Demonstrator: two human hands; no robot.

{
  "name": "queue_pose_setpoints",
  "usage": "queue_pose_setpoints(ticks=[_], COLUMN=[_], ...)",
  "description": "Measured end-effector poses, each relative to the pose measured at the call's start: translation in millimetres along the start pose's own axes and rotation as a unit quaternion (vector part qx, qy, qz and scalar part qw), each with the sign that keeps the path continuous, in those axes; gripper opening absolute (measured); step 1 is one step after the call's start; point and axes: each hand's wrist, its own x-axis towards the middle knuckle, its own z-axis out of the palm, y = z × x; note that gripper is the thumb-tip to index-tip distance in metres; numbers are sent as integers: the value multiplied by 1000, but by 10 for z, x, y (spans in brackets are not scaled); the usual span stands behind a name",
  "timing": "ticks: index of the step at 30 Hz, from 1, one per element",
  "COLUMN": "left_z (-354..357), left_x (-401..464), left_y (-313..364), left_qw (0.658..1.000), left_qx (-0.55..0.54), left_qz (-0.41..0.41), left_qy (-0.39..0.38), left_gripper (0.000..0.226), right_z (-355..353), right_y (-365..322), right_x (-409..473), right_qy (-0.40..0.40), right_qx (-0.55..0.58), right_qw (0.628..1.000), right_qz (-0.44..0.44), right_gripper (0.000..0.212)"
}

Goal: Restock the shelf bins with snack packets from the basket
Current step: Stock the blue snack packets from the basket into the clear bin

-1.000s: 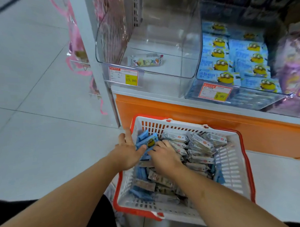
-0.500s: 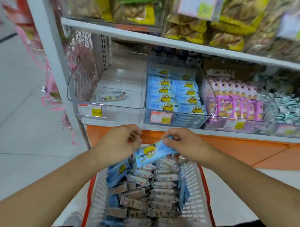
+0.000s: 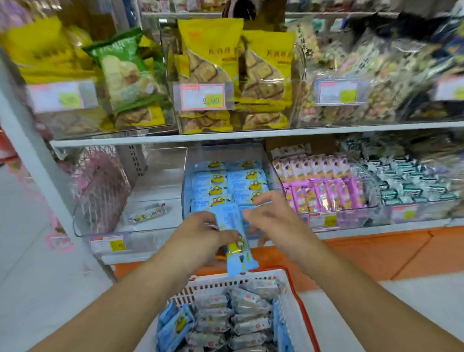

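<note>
My left hand (image 3: 201, 237) is shut on a long blue snack packet (image 3: 237, 254) with a yellow cartoon figure, held upright just in front of the lower shelf. My right hand (image 3: 276, 223) is at the packet's upper right edge with thumb and finger curved; its grip is blurred. Right behind them is the clear bin (image 3: 186, 177) stacked with matching blue packets (image 3: 227, 182). Below my arms sits the white, red-rimmed basket (image 3: 296, 313), holding several silver packets (image 3: 244, 320) and blue packets (image 3: 174, 328).
To the left, a clear bin (image 3: 159, 225) holds a single small packet (image 3: 148, 214). Bins of pink packets (image 3: 323, 191) and dark green-white packets (image 3: 410, 185) stand to the right. The upper shelf (image 3: 250, 135) carries yellow and green bags. A white upright post (image 3: 27, 146) is at left.
Both hands rose from the basket with a blue packet and moved it up to the blue-packet bin. The packet has turned from lying across to upright. My view tilted up to the shelves.
</note>
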Motion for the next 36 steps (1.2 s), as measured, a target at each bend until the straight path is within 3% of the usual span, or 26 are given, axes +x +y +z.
queue_pose_setpoints(ticks=[3,8,10,12,14,18,21,26,31,36], left_z=[86,151,101,-24,-132,-160,-129,-81,42,252], left_x=[27,34,85,170,271,453,679,1367,2279,2896], left_y=[-21,-20,-4,7,44,258,426,592,574,524], left_qw=[989,983,996,970,923,858,831,804,771,795], left_qx=[-141,-179,-52,182,323,454,493,511,553,527], left_qz=[-39,-40,19,128,205,235,255,301,301,286], left_qy=[32,18,76,100,39,-44,-40,42,95,92], left_gripper=[32,38,49,61,57,40,33,27,31,24], right_z=[-19,-100,-180,-238,-273,-311,-392,-616,-663,-671], right_y=[74,80,55,30,5,-17,-46,42,461,579], right_x=[-122,-70,-29,7,62,241,404,802,994,978], right_qy=[-59,-2,-16,-28,-35,-49,-49,55,-24,-24], right_qx=[-191,-216,-243,-258,-261,-260,-242,-260,-268,-247], right_qw=[977,970,964,960,959,959,963,958,962,968], right_qz=[-76,-113,-106,-105,-106,-101,-107,-108,-36,-41], right_gripper=[38,29,31,33,34,35,43,53,66,64])
